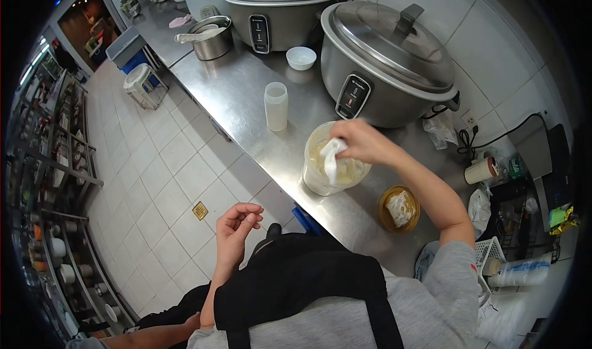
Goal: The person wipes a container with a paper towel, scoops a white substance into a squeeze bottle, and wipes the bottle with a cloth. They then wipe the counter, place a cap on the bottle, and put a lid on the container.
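Note:
My right hand pinches a crumpled white cloth, which hangs down into the mouth of a translucent plastic tub. Some yellowish stuff shows on the inside of the tub, which stands near the counter's front edge. My left hand is held over the floor in front of the counter, its fingers curled together and nothing visible in them. To the right of the tub sits an amber bowl with a crumpled white wad in it. A translucent, empty-looking bottle stands left of the tub.
On the steel counter, large rice cookers line the wall. A small white bowl and a steel pot stand farther along. Shelves of dishes are at left. Another person's arm reaches in at the bottom left.

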A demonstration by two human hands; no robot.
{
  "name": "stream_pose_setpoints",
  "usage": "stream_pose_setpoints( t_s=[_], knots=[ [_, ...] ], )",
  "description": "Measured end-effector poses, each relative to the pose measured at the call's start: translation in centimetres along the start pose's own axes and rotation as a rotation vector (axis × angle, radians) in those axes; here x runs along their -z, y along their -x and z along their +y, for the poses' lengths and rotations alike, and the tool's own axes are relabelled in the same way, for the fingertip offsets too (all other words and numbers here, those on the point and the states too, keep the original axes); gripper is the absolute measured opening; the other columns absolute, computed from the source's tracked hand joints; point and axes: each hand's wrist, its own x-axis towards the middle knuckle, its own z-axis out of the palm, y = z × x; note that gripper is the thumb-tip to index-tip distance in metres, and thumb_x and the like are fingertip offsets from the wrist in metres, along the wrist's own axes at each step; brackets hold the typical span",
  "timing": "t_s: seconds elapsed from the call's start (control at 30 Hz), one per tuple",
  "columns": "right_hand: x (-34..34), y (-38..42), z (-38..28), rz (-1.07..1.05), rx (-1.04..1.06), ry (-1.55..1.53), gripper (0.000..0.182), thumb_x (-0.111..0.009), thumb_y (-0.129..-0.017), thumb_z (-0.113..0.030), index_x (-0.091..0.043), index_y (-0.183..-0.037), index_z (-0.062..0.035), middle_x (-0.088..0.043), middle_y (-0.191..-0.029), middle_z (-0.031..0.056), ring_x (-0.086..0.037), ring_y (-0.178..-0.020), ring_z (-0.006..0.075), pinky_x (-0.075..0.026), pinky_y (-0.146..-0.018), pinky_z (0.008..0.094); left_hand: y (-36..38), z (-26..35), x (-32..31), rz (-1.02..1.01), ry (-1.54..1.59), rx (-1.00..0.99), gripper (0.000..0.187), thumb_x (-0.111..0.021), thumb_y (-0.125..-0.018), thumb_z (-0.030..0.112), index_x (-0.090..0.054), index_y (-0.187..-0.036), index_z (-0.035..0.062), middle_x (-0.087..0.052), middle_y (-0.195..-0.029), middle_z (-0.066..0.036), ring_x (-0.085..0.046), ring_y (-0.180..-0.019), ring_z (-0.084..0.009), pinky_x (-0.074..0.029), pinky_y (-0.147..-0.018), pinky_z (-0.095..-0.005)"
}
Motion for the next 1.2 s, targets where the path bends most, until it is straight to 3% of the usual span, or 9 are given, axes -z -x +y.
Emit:
stream_pose_setpoints(
  t_s=[0.17,0.2,0.3,0.5,0.73,0.8,0.9,1.03,1.2],
  knots=[
    [2.9,1.1,-1.3,0.323,-0.256,-0.053,0.021,-0.072,-0.071,-0.010,-0.056,-0.074,0.0020,-0.052,-0.062,0.0109,-0.048,-0.054,0.0214,-0.039,-0.054,0.0319,-0.4,-0.1,-0.1,-0.041,-0.020,0.006,0.016,-0.057,-0.087,0.007,-0.061,-0.099,-0.0022,-0.063,-0.094,-0.008,-0.057,-0.082,-0.0122,-0.045,-0.070,-0.0241],
    [3.0,1.2,-1.3,0.331,-0.297,-0.045,0.022,-0.071,-0.073,-0.019,-0.058,-0.074,-0.0010,-0.056,-0.065,0.0156,-0.057,-0.059,0.0282,-0.041,-0.056,0.0372,-0.5,0.0,-0.1,-0.053,-0.039,0.000,0.016,-0.057,-0.087,0.007,-0.061,-0.099,-0.0020,-0.063,-0.094,-0.008,-0.057,-0.081,-0.0122,-0.045,-0.070,-0.0240],
    [3.3,1.5,-2.7,0.404,-0.189,0.020,0.022,-0.068,-0.076,-0.021,-0.058,-0.075,-0.0019,-0.057,-0.066,0.0156,-0.057,-0.060,0.0301,-0.042,-0.055,0.0395,-1.5,0.2,0.2,-0.057,-0.094,-0.032,0.016,-0.058,-0.087,0.008,-0.061,-0.099,-0.0013,-0.063,-0.093,-0.007,-0.057,-0.081,-0.0118,-0.045,-0.070,-0.0240],
    [2.1,2.7,-2.5,0.290,-0.142,0.468,0.022,-0.062,-0.081,-0.025,-0.058,-0.078,-0.0027,-0.059,-0.065,0.0148,-0.059,-0.064,0.0327,-0.046,-0.059,0.0425,-4.0,-0.1,0.9,-0.058,-0.130,-0.045,0.016,-0.057,-0.087,0.010,-0.061,-0.099,-0.0007,-0.063,-0.094,-0.007,-0.057,-0.081,-0.0114,-0.045,-0.069,-0.0242],
    [2.4,4.2,-0.9,0.274,-0.282,-0.003,0.014,-0.060,-0.080,-0.013,-0.062,-0.083,-0.0006,-0.061,-0.066,0.0179,-0.061,-0.065,0.0329,-0.047,-0.059,0.0392,-9.2,-1.0,1.2,-0.055,-0.180,-0.071,0.019,-0.057,-0.087,0.013,-0.061,-0.099,-0.0005,-0.063,-0.094,-0.007,-0.056,-0.080,-0.0108,-0.045,-0.069,-0.0241],
    [3.2,4.5,-1.3,0.179,-0.434,-0.107,0.015,-0.061,-0.075,-0.011,-0.064,-0.083,0.0007,-0.062,-0.070,0.0178,-0.061,-0.066,0.0312,-0.046,-0.060,0.0323,-10.9,-1.1,0.9,-0.029,-0.206,-0.099,0.018,-0.057,-0.086,0.013,-0.061,-0.099,0.0009,-0.063,-0.094,-0.006,-0.055,-0.081,-0.0101,-0.044,-0.068,-0.0241],
    [4.3,4.7,-2.9,0.142,-0.430,-0.049,0.013,-0.060,-0.075,-0.009,-0.062,-0.078,0.0034,-0.060,-0.067,0.0207,-0.058,-0.063,0.0348,-0.046,-0.059,0.0378,-12.6,-2.5,-0.2,-0.051,-0.307,-0.162,0.018,-0.058,-0.084,0.010,-0.061,-0.099,0.0012,-0.062,-0.096,-0.005,-0.055,-0.084,-0.0098,-0.045,-0.070,-0.0248],
    [5.3,5.0,-3.8,0.170,-0.388,0.079,0.013,-0.058,-0.071,-0.006,-0.062,-0.081,0.0022,-0.060,-0.067,0.0160,-0.057,-0.062,0.0332,-0.045,-0.058,0.0348,-12.4,-6.0,-2.1,-0.180,-0.435,-0.133,0.026,-0.060,-0.081,0.006,-0.058,-0.107,0.0018,-0.060,-0.100,-0.003,-0.052,-0.091,-0.0097,-0.045,-0.074,-0.0244],
    [5.8,4.8,-3.9,0.222,-0.269,0.124,0.012,-0.053,-0.068,-0.003,-0.057,-0.079,-0.0002,-0.058,-0.074,0.0143,-0.057,-0.070,0.0328,-0.044,-0.061,0.0401,-14.0,-2.7,-4.7,-0.147,-0.319,-0.244,0.029,-0.062,-0.081,0.008,-0.059,-0.108,0.0011,-0.061,-0.102,-0.006,-0.056,-0.088,-0.0129,-0.047,-0.071,-0.0243]
  ],
)
